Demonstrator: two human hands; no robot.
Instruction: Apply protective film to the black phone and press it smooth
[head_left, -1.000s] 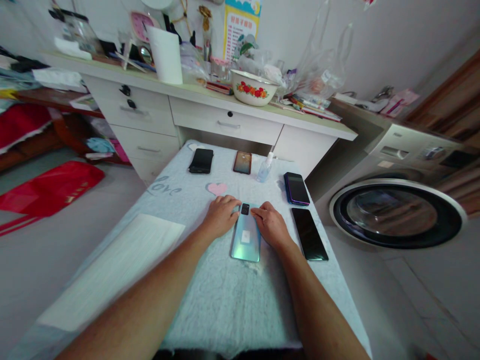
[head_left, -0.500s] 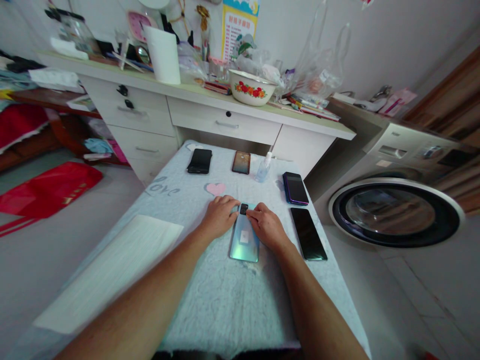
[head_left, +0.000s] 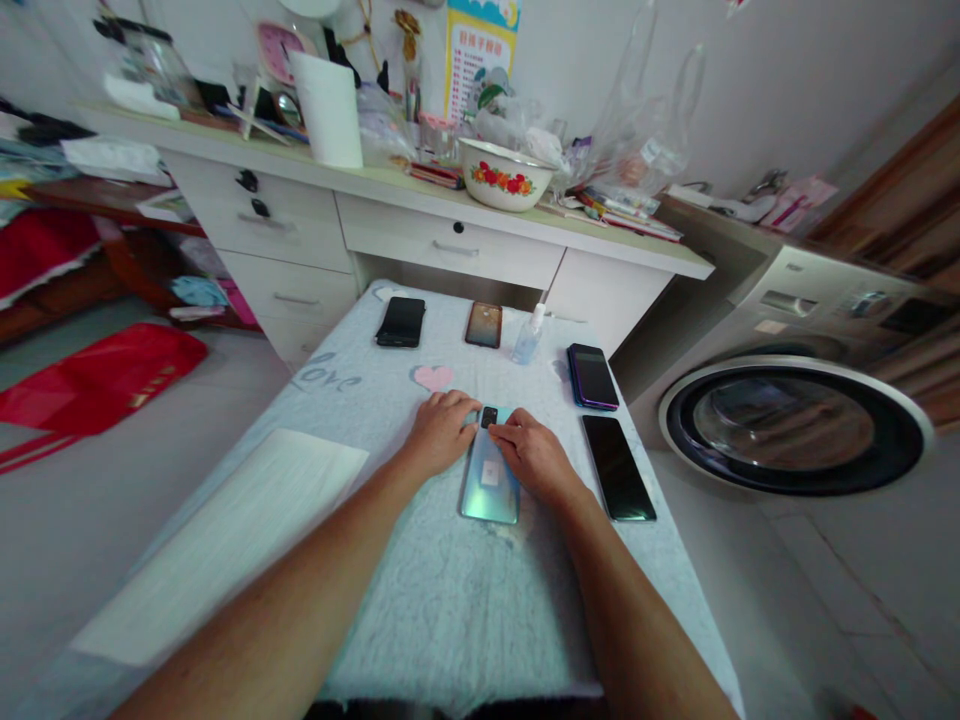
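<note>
A shiny blue-green smartphone (head_left: 491,500) lies back up on the cloth-covered table, a small white label at its middle and a black camera block (head_left: 489,416) at its top left. My left hand (head_left: 442,430) steadies the phone's upper left edge, thumb and fingers curled against it. Over the upper right part of the back, my right hand (head_left: 531,448) has its fingertips pinched together just at the lower edge of the camera block. Whether anything small sits in that pinch is hidden.
Around the phone lie a black phone (head_left: 619,468), stacked phones (head_left: 592,376), a brown phone (head_left: 484,325), another dark phone (head_left: 401,322) and a spray bottle (head_left: 529,338). A white sheet (head_left: 232,540) rests at left. Behind stands a cluttered desk (head_left: 420,212); a washing machine (head_left: 795,300) is at right.
My right fingertips have shifted slightly down and left beside the camera block. My left hand and the phone stay in place.
</note>
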